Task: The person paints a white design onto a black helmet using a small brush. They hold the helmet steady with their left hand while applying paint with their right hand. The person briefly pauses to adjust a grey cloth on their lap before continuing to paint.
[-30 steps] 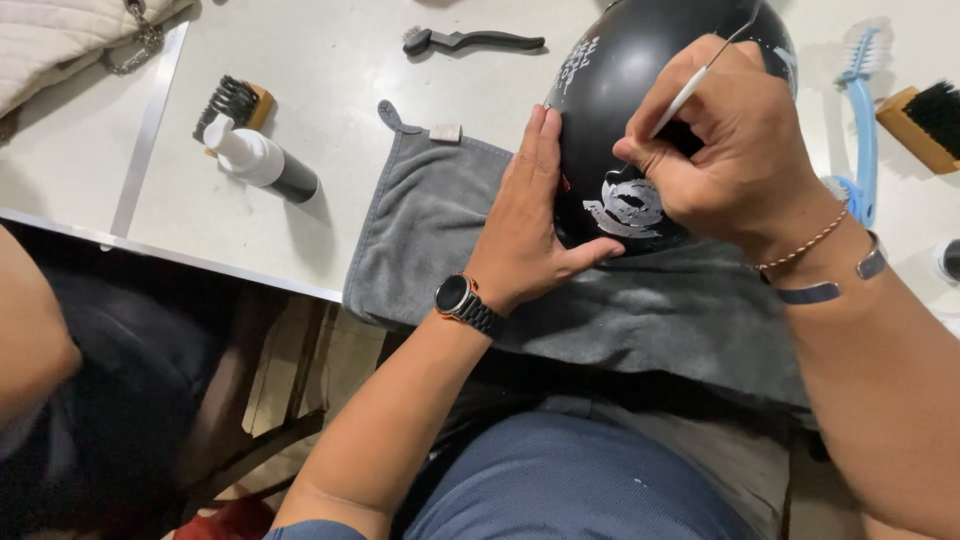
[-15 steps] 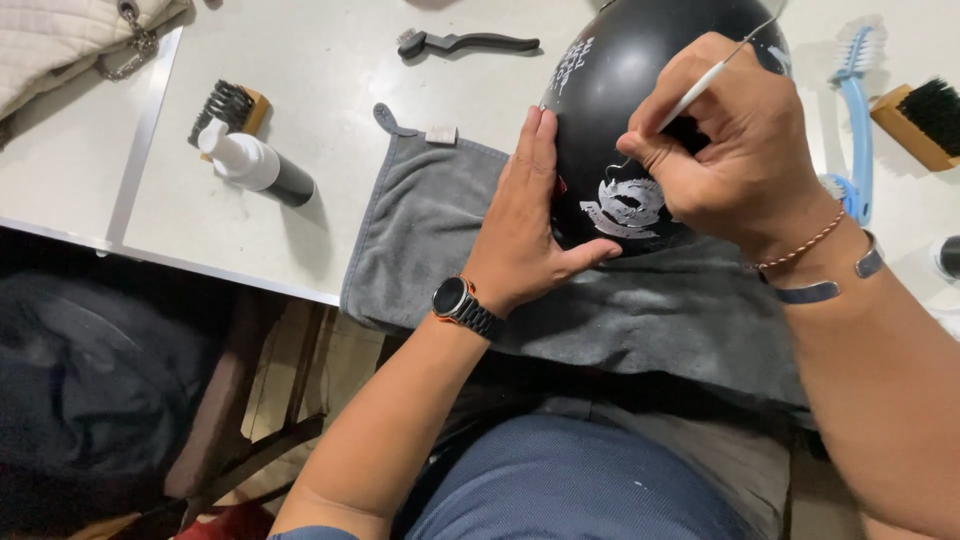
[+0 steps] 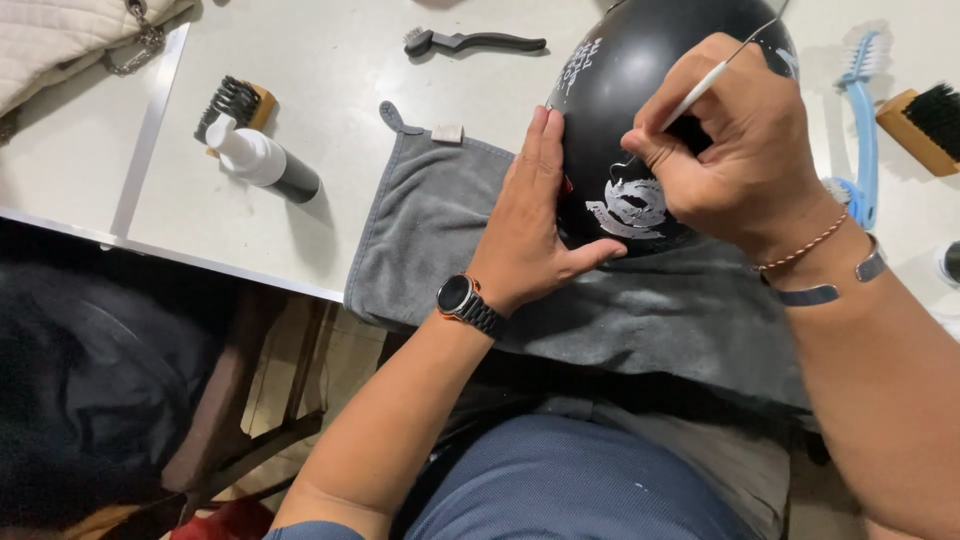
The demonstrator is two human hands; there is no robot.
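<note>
A glossy black helmet (image 3: 630,90) with white markings rests on a grey cloth (image 3: 440,220) at the table's near edge. My left hand (image 3: 530,225), a black watch on its wrist, lies flat against the helmet's left side. My right hand (image 3: 745,150) pinches a thin white stick (image 3: 700,85), its lower end against the helmet near a white emblem (image 3: 630,205). Bracelets circle my right wrist.
On the white table (image 3: 340,90) lie a white and black bottle (image 3: 265,165) on its side, a small wooden brush (image 3: 235,100), a black slim brush (image 3: 475,42), a blue brush (image 3: 862,120) and a wooden brush (image 3: 925,120). A quilted cream bag (image 3: 70,35) sits far left.
A bare arm at the left edge one second ago has left the view. Both hands stay on the helmet, with the view shifted slightly.
</note>
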